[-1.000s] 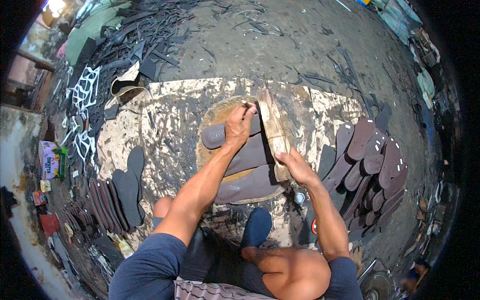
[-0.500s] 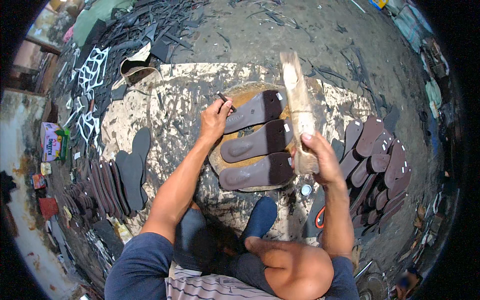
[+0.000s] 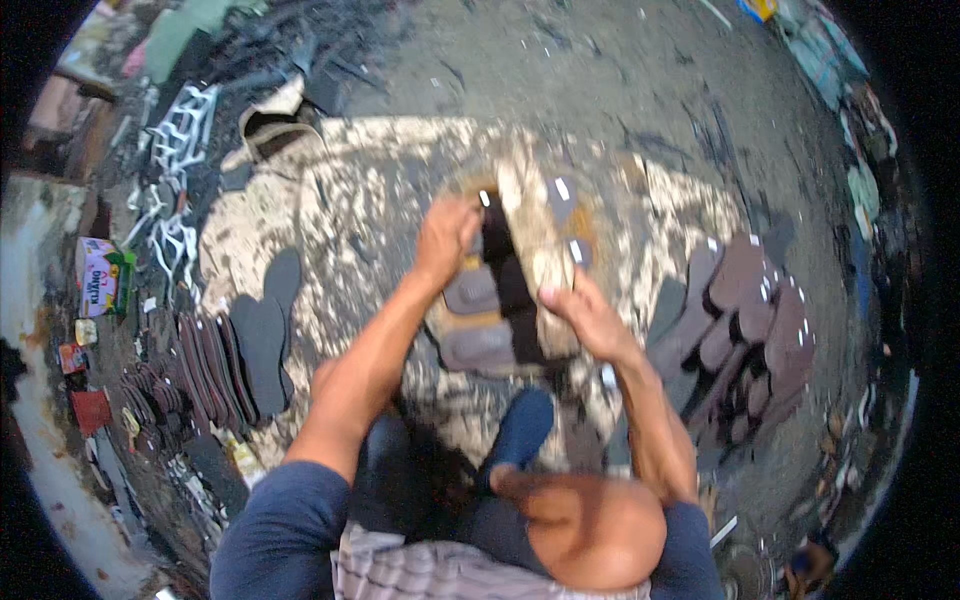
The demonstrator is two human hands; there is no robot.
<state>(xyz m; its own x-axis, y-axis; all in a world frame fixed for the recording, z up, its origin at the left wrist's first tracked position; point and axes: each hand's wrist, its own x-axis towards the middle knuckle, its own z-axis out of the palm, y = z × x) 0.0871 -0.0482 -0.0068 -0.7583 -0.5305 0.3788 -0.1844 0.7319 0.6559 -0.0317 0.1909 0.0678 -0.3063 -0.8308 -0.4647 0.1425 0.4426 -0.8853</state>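
In my right hand (image 3: pixel 588 315) is a rough wooden bat (image 3: pixel 528 215), gripped near its lower end and slanting over the middle of the work. My left hand (image 3: pixel 447 237) is closed at the far insole, round a short dark rod that motion blur and the fingers mostly hide. Three grey-brown insoles lie in a row on a round wooden block (image 3: pixel 586 220). The middle insole (image 3: pixel 472 292) and the near insole (image 3: pixel 478 347) show their left ends; the bat and its dark shadow cover much of their right parts.
Brown insoles (image 3: pixel 740 280) are heaped at the right. At the left stand a row of dark soles (image 3: pixel 208 365) and flat grey soles (image 3: pixel 262 350). White cut-out scraps (image 3: pixel 180 225) and dark offcuts (image 3: pixel 290 45) lie farther out. My blue-covered foot (image 3: pixel 520 430) is just below the block.
My right hand has swung the wooden bat left, from the block's right side to over the insoles. My left hand has shifted slightly right, staying closed.
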